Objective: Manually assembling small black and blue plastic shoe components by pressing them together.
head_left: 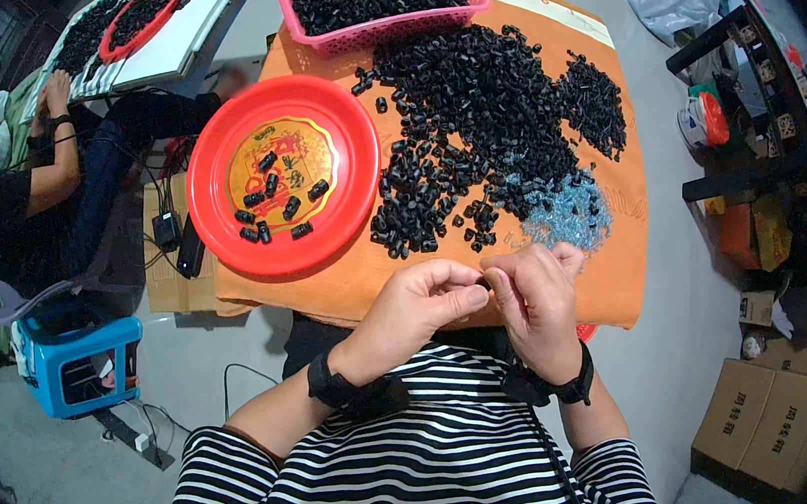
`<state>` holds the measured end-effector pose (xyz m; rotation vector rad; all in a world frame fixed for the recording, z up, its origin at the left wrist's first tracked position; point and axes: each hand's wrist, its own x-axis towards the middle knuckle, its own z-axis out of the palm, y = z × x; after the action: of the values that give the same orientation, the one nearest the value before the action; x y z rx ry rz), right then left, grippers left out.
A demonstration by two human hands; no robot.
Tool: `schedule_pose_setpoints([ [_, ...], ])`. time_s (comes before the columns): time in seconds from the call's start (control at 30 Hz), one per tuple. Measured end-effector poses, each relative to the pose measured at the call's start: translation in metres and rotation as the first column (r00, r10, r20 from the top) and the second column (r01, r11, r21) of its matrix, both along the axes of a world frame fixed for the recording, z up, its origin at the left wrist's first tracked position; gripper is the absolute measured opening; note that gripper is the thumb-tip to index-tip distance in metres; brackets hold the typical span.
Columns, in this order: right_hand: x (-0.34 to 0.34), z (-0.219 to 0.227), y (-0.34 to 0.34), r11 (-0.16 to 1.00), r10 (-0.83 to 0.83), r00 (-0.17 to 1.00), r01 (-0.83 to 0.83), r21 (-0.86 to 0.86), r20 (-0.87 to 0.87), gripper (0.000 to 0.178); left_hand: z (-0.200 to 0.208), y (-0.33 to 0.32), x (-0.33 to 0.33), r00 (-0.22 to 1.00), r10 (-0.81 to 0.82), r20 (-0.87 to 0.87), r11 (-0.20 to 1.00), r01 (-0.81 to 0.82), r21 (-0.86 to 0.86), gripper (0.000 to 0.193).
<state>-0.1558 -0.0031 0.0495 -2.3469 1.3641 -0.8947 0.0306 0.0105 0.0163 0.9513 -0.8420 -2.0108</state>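
In front of my striped shirt, my left hand [421, 312] and my right hand [538, 298] meet at the fingertips over the near edge of the orange-covered table [368, 292]. Both pinch a small black plastic part [485, 283], mostly hidden by the fingers. Just beyond my right hand lies a heap of tiny clear bluish pieces [568, 214]. Behind it spreads a large pile of black plastic parts [463, 83], with thinner black pieces [595, 107] at its right. To the left, a red round tray [207, 190] holds several short black cylinders [291, 207].
A pink basket [386, 29] full of black parts stands at the table's far side. At left, a person [23, 188] sits working at a white table [195, 31] with more black parts. A blue stool [85, 362], a dark rack [738, 183] and cardboard boxes [762, 420] flank the table.
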Motion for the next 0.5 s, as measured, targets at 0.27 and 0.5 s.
schedule_pose_setpoints([
  [0.27, -0.0035, 0.0001, 0.0022, 0.996, 0.040, 0.997, -0.045, 0.079, 0.070, 0.001, -0.0053, 0.0009, -0.0031, 1.000, -0.016, -0.014, 1.000, 0.016, -0.012, 0.017],
  [0.5, -0.0047, 0.0064, 0.0011, 0.977, 0.116, 0.992, -0.124, 0.176, 0.052, 0.010, -0.0049, -0.0009, 0.0019, 0.999, 0.023, -0.039, 0.998, -0.020, 0.060, 0.013],
])
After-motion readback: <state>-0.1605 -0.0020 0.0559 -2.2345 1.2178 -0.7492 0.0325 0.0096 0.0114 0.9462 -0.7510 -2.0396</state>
